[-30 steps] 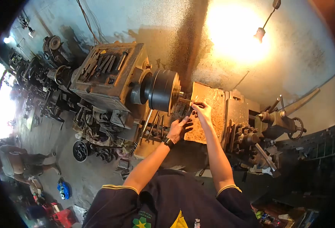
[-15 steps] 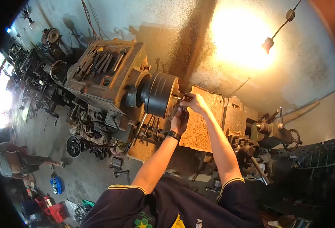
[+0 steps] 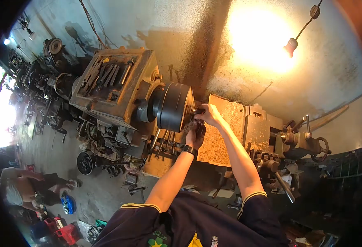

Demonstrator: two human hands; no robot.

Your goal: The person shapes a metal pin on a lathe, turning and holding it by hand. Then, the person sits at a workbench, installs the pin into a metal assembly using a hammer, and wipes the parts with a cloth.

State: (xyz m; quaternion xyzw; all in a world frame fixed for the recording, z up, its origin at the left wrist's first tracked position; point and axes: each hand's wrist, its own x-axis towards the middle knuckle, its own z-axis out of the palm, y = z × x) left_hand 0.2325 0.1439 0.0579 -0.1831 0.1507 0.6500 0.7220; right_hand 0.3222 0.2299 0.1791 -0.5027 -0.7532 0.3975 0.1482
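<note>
The dark, round lathe chuck (image 3: 173,106) faces right, with its jaws (image 3: 190,108) toward my hands. My right hand (image 3: 209,115) is closed in a pinch on a small cylindrical metal part (image 3: 198,111) at the middle of the chuck face. Just below it, my left hand (image 3: 196,133), with a dark band on the wrist, has its fingers curled up against the lower front of the chuck. What those fingers hold, if anything, is hidden.
Several tools lie on the lathe headstock (image 3: 125,111). A chip-covered board (image 3: 220,138) stands behind my hands. To the right is the tailstock with its handwheel (image 3: 321,150). A lit bulb (image 3: 290,47) hangs above. Another person (image 3: 22,185) is at the far left.
My right fingers have closed in around the small part at the chuck face. My left hand stays just below. The view has shifted slightly, and the other person has changed posture.
</note>
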